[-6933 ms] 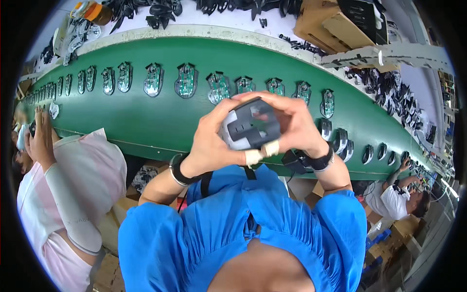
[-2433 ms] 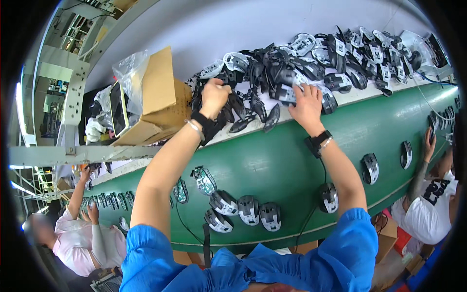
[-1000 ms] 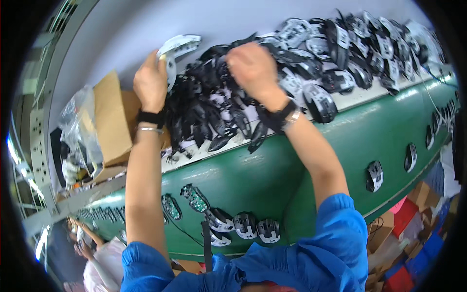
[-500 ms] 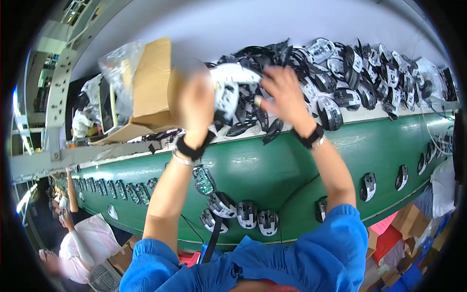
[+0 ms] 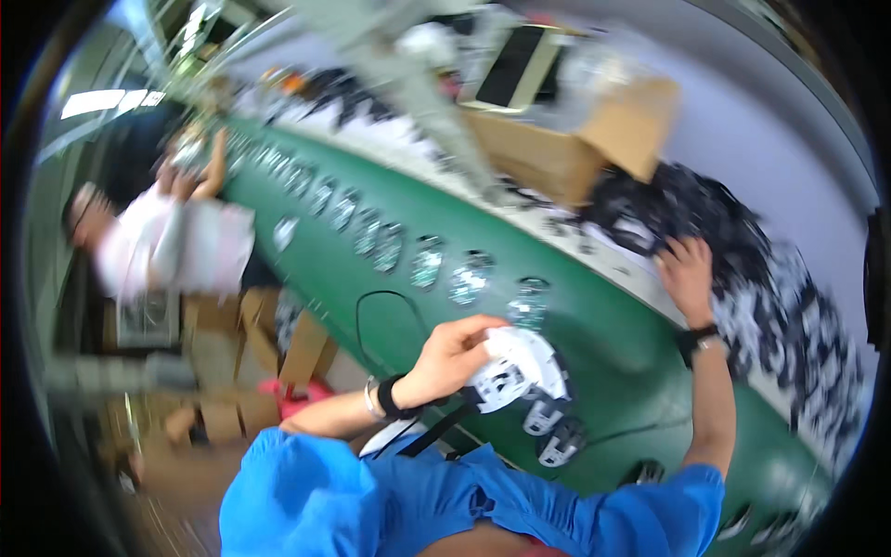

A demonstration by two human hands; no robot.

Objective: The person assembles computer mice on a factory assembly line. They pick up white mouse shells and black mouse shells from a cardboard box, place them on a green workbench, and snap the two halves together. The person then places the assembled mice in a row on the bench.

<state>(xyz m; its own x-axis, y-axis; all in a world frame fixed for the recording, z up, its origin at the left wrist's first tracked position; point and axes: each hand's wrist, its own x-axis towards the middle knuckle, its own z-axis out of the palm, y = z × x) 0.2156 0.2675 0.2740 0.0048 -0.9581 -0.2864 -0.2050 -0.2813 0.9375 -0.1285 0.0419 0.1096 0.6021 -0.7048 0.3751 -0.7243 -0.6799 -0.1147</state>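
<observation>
My left hand pinches a white plastic mouse shell over the green work surface, near its front edge. Just beyond that shell lies a mouse with an exposed green circuit board. Beside and below it, partly covered, sit grey-and-black mice. At the far side my right hand reaches to the edge of a heap of black plastic mouse parts, fingers apart and nothing seen in them. Blur hides whether its fingertips touch the parts.
Several mice with bare circuit boards run in a row along the green surface. A cardboard box stands on the back ledge. More grey-and-black shells are heaped at right. Another person works at far left.
My view has swung left. My left hand has come back from the heap toward me with the white shell; my right hand remains by the heap of parts.
</observation>
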